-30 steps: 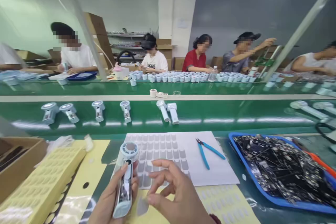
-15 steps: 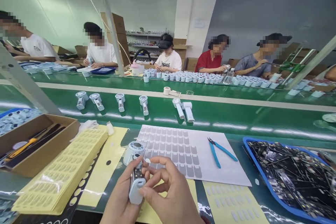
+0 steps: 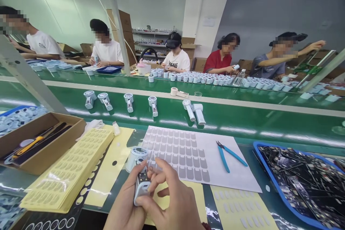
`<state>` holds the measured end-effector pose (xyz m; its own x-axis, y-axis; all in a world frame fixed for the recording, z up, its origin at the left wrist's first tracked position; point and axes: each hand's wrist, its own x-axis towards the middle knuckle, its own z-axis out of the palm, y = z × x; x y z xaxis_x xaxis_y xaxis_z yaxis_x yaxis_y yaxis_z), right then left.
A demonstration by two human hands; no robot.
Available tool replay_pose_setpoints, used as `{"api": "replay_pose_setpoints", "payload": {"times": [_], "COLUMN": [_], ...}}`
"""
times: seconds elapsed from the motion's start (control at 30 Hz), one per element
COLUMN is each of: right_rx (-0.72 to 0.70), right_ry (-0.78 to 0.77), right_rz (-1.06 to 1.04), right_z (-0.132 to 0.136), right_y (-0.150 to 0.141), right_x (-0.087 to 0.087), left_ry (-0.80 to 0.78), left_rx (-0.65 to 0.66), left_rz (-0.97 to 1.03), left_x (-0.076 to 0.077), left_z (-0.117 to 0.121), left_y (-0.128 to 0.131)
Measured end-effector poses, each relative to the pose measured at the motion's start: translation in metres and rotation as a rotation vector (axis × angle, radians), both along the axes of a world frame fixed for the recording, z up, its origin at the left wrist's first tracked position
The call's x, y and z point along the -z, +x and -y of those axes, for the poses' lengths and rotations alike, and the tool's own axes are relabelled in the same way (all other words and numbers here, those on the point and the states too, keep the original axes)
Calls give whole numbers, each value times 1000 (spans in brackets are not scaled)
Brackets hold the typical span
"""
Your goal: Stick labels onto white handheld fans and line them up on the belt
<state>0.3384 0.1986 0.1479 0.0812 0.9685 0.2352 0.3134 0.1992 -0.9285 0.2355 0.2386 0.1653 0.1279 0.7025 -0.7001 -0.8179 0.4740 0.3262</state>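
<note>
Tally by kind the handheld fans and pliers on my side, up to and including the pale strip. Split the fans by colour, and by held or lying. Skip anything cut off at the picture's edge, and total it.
Held light blue fan: 1
Lying light blue fans: 6
Lying cream fan: 1
Pliers: 1
Total: 9

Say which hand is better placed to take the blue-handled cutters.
Probably the right hand: the cutters lie on its side. The left hand cradles the light-blue device, though the right touches it too.
</note>
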Motion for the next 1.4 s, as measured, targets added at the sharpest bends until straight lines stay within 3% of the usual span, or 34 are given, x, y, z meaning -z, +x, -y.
{"api": "replay_pose_setpoints", "payload": {"times": [0.1,0.2,0.33,0.47,0.63,0.8,0.97,1.17,1.4], "right_rx": [41,-26,-49,-16,-21,-143,-264,-286,-233], "right_ry": [-66,-193,-189,-214,-203,-210,-243,-264,-197], "right_rz": [-70,-205,-1,154,222,46,-337,-166,-31], "right_z": [-7,-17,-28,-36,-38,-31,-19,-19,-26], "right_y": [6,15,19,9,4,22,38,44,55], "right_x": [12,23,37,50,58,46,13,-18,-19], "left_ry": [-65,-31,144,230,197,176,250,285,202], "left_rx": [21,36,83,200,197,196,215,248,175], "left_rz": [-15,-186,-459,-516,-507,-459,-530,-383,-425], "left_x": [-6,-5,18,46,57,47,27,15,6], "left_z": [-1,-2,4,15,22,18,8,-12,-21], "left_y": [-8,-22,-39,-45,-42,-42,-29,3,28]}}
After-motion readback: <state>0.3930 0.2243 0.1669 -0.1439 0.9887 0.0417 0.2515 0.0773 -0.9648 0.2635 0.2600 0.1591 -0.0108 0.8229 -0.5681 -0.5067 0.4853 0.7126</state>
